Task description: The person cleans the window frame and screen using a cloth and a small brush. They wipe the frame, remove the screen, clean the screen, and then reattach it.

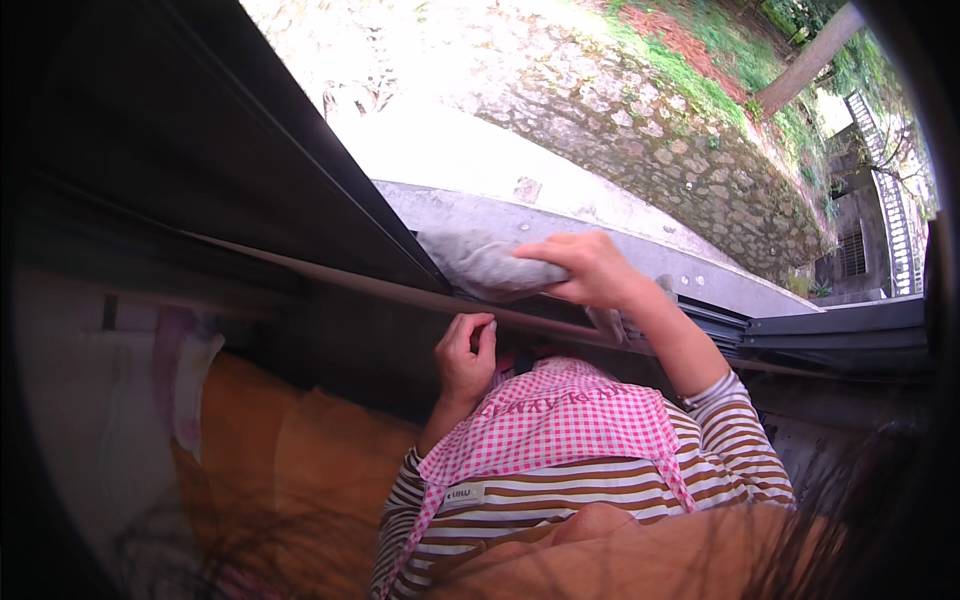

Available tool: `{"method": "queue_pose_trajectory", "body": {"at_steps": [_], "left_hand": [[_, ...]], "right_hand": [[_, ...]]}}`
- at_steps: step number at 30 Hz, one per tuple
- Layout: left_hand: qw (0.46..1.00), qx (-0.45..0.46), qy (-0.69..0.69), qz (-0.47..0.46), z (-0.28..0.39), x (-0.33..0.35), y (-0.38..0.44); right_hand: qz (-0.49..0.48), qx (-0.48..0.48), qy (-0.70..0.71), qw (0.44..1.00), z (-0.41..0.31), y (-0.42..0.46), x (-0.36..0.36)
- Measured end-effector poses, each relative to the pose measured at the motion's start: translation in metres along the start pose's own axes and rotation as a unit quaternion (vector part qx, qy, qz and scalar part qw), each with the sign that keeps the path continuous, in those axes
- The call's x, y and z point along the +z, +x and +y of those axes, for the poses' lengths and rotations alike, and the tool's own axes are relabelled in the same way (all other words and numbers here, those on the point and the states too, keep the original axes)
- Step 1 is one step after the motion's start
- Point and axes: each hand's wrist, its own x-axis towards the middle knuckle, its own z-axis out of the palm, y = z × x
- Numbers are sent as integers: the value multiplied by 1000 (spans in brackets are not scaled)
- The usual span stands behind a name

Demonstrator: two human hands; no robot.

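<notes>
A bunched grey cloth is gripped in my right hand, which reaches out over the window's lower frame. The cloth lies against the edge of a dark window panel at its left end. My left hand is just inside the sill, in front of my pink checked apron. Its fingers are loosely curled, with the thumb near the index finger and nothing visible between them. Below my right forearm, a small greyish piece hangs at the sill; what it is cannot be made out.
Dark window tracks run right to the frame's corner. Outside are a concrete ledge, a stone retaining wall and a tree trunk. Indoors at left, orange-brown fabric is in shadow, beside a pale surface.
</notes>
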Motion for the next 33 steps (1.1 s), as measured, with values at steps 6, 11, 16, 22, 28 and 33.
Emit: {"method": "queue_pose_trajectory", "body": {"at_steps": [6,11,16,22,28,33], "left_hand": [[1000,-4,-21,-4,-14,5,-2],[999,25,-27,-27,-24,17,6],[987,156,41,-13,-8,29,17],[974,205,96,-29,5,35,21],[976,198,85,-24,-1,35,7],[965,213,147,-42,-4,31,1]], "right_hand": [[113,156,33,981,2,-128,-85],[81,253,-11,964,-17,-199,-112],[52,263,-39,962,-42,-220,-126],[-24,218,-213,952,-41,-217,-117],[-58,116,-237,963,-10,-192,-83],[-25,46,-280,959,-25,-123,-28]]}}
